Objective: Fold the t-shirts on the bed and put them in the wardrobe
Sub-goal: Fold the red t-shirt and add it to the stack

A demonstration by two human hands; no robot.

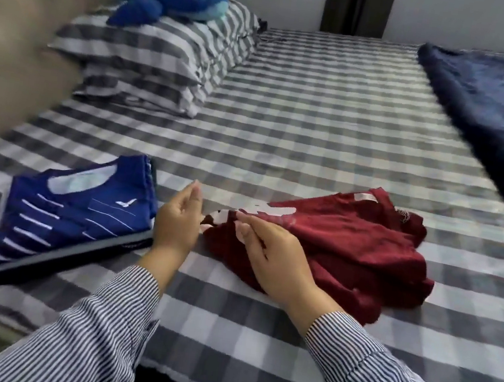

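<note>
The crumpled red t-shirt [348, 251] lies on the checked bed [316, 128], near its front edge. The right hand [271, 254] pinches the shirt's near edge at the white print, while the left hand [177, 222] hovers just beside it, fingers relaxed and holding nothing. A folded blue t-shirt [70, 218] rests to the left.
</note>
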